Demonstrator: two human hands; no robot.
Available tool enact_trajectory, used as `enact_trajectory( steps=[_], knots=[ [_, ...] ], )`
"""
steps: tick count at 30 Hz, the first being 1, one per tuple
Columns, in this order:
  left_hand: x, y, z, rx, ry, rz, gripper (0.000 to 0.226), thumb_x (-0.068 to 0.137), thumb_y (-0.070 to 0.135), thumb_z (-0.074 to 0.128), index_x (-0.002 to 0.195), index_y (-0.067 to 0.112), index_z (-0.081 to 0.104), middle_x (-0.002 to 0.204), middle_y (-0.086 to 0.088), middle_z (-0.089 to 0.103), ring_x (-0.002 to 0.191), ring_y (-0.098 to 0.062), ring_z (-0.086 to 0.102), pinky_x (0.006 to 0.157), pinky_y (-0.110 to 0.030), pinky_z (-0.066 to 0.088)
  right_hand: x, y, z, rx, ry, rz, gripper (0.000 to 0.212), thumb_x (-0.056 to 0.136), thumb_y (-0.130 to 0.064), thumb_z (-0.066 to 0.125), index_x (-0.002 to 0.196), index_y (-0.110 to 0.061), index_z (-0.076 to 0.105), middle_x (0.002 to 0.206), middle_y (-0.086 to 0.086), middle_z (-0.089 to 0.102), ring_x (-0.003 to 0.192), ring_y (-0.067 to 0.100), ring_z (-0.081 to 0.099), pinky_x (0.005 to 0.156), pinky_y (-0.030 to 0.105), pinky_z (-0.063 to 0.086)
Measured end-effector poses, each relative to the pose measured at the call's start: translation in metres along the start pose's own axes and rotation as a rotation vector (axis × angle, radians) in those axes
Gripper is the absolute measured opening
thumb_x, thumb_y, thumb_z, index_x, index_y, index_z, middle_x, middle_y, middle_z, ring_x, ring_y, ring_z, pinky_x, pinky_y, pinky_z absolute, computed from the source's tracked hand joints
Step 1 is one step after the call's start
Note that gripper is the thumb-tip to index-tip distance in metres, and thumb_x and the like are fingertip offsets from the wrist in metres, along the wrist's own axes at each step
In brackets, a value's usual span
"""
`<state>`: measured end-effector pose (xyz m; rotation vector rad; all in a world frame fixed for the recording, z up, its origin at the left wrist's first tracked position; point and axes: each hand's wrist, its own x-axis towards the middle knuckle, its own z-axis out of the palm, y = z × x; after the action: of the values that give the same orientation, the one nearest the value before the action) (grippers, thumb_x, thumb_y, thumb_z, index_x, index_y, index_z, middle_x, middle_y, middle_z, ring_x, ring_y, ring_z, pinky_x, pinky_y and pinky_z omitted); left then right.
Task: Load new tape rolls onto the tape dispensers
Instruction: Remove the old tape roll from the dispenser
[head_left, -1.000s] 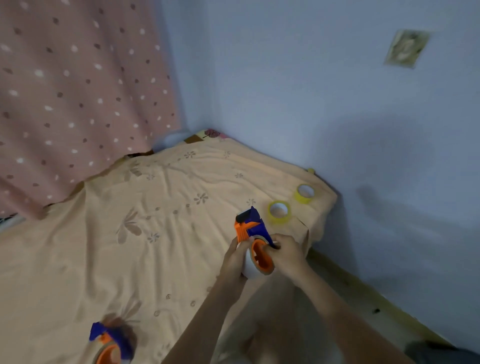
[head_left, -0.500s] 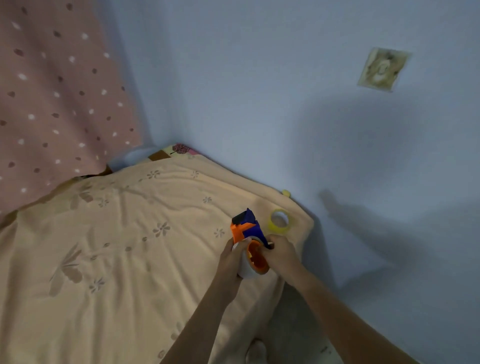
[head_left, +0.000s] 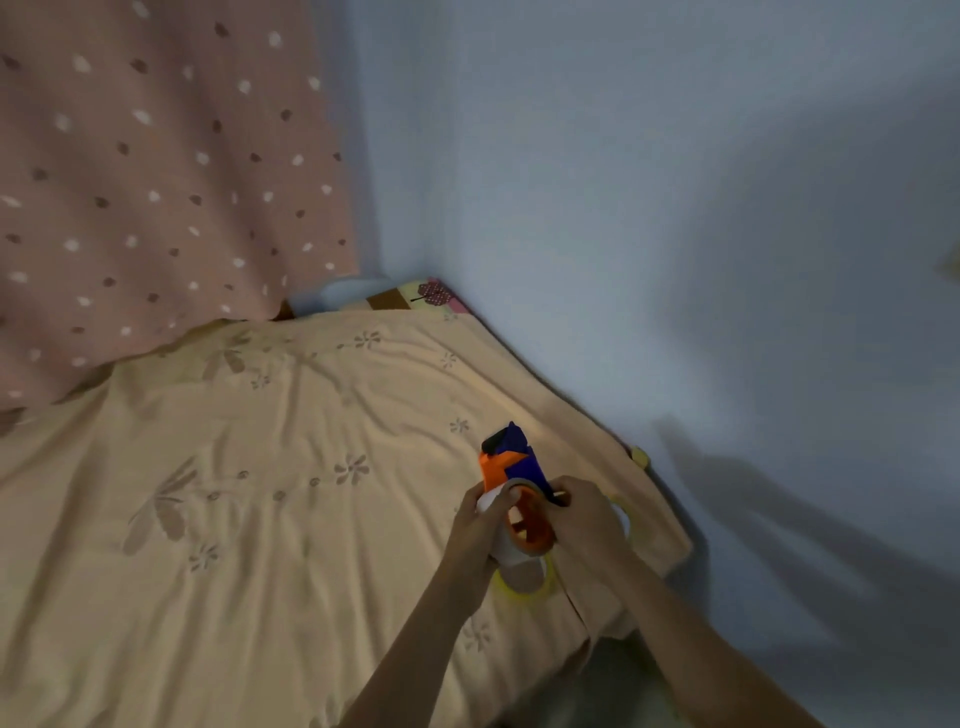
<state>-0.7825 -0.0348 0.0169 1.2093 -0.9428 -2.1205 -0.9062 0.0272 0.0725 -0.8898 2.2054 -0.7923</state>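
Note:
An orange and blue tape dispenser is held above the bed's near right corner, with a whitish tape roll on its orange hub. My left hand grips the roll and dispenser from the left. My right hand holds the dispenser from the right, fingers at the hub's upper edge. A yellow tape roll lies on the sheet just under my hands. Another yellow roll peeks out behind my right hand, mostly hidden.
The bed is covered by a peach sheet with flower prints. A blue wall runs along the right side, close to the bed edge. A pink dotted curtain hangs at the back left.
The view swung up and left, so the wall plate left the frame and both yellow rolls now sit under and behind my hands. My hands keep the same hold on the dispenser.

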Motion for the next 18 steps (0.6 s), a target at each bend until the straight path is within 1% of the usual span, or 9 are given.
enact_trajectory(
  steps=[2, 5, 7, 10, 12, 13, 15, 17, 18],
  knots=[
    [0.01, -0.001, 0.005, -0.037, 0.027, -0.005, 0.077, 0.064, 0.039, 0.087, 0.132, 0.018, 0.06, 0.125, -0.015, 0.072, 0.116, -0.037, 0.068, 0.1, -0.061, 0.054, 0.015, 0.001, -0.002, 0.019, -0.015, -0.001, 0.028, 0.088, -0.029, 0.065, 0.078, -0.003, 0.065, 0.076, 0.014, 0.07, 0.072, 0.031, 0.065, 0.068, 0.039, 0.052],
    [0.019, -0.002, 0.019, -0.114, 0.022, 0.02, 0.071, 0.069, 0.037, 0.088, 0.132, 0.019, 0.062, 0.123, -0.017, 0.073, 0.116, -0.04, 0.068, 0.1, -0.062, 0.054, 0.038, 0.004, -0.01, 0.091, -0.031, -0.006, 0.027, 0.085, -0.025, 0.067, 0.061, -0.015, 0.057, 0.059, 0.002, 0.06, 0.057, 0.018, 0.056, 0.056, 0.029, 0.043],
    [0.025, 0.0, 0.032, -0.155, 0.037, 0.058, 0.066, 0.073, 0.034, 0.089, 0.132, 0.018, 0.064, 0.124, -0.019, 0.073, 0.117, -0.041, 0.068, 0.101, -0.063, 0.053, 0.057, 0.005, -0.019, 0.101, -0.07, -0.026, 0.03, 0.083, -0.025, 0.069, 0.057, -0.019, 0.054, 0.055, -0.001, 0.058, 0.055, 0.016, 0.056, 0.055, 0.03, 0.044],
    [0.031, 0.003, 0.051, -0.23, 0.124, 0.073, 0.067, 0.074, 0.027, 0.09, 0.134, 0.016, 0.063, 0.127, -0.021, 0.071, 0.119, -0.042, 0.067, 0.1, -0.061, 0.054, 0.084, 0.005, -0.03, 0.086, -0.169, -0.044, 0.02, 0.081, -0.03, 0.07, 0.069, -0.016, 0.064, 0.066, 0.004, 0.069, 0.067, 0.021, 0.068, 0.067, 0.037, 0.058],
    [0.035, 0.004, 0.06, -0.237, 0.182, 0.073, 0.074, 0.069, 0.029, 0.094, 0.135, 0.018, 0.061, 0.131, -0.021, 0.068, 0.121, -0.042, 0.065, 0.098, -0.062, 0.055, 0.101, 0.005, -0.033, 0.092, -0.234, -0.034, 0.012, 0.081, -0.027, 0.07, 0.077, -0.017, 0.066, 0.076, 0.006, 0.071, 0.075, 0.023, 0.071, 0.075, 0.044, 0.063],
    [0.037, 0.005, 0.063, -0.234, 0.208, 0.069, 0.078, 0.066, 0.031, 0.095, 0.135, 0.018, 0.061, 0.132, -0.02, 0.068, 0.122, -0.042, 0.065, 0.098, -0.063, 0.055, 0.105, 0.003, -0.036, 0.105, -0.263, -0.034, 0.01, 0.082, -0.025, 0.07, 0.081, -0.016, 0.066, 0.079, 0.008, 0.071, 0.077, 0.023, 0.071, 0.074, 0.044, 0.063],
    [0.04, 0.006, 0.064, -0.239, 0.239, 0.061, 0.081, 0.066, 0.031, 0.094, 0.136, 0.013, 0.059, 0.133, -0.022, 0.066, 0.124, -0.043, 0.063, 0.099, -0.061, 0.055, 0.113, -0.001, -0.037, 0.147, -0.334, -0.027, 0.01, 0.084, -0.021, 0.07, 0.088, -0.014, 0.065, 0.082, 0.008, 0.07, 0.075, 0.02, 0.071, 0.067, 0.038, 0.064],
    [0.039, 0.009, 0.062, -0.296, 0.254, 0.057, 0.076, 0.072, 0.026, 0.089, 0.138, 0.009, 0.057, 0.136, -0.025, 0.064, 0.126, -0.044, 0.061, 0.098, -0.057, 0.056, 0.117, -0.005, -0.037, 0.184, -0.414, -0.026, 0.018, 0.088, -0.023, 0.069, 0.097, -0.01, 0.063, 0.087, 0.01, 0.07, 0.074, 0.018, 0.071, 0.058, 0.029, 0.061],
    [0.038, 0.009, 0.058, -0.326, 0.255, 0.061, 0.071, 0.077, 0.024, 0.084, 0.14, 0.007, 0.056, 0.137, -0.027, 0.062, 0.126, -0.043, 0.06, 0.097, -0.054, 0.057, 0.119, -0.006, -0.037, 0.196, -0.452, -0.031, 0.022, 0.09, -0.026, 0.069, 0.101, -0.009, 0.062, 0.091, 0.011, 0.07, 0.076, 0.019, 0.071, 0.057, 0.028, 0.06]
  ],
)
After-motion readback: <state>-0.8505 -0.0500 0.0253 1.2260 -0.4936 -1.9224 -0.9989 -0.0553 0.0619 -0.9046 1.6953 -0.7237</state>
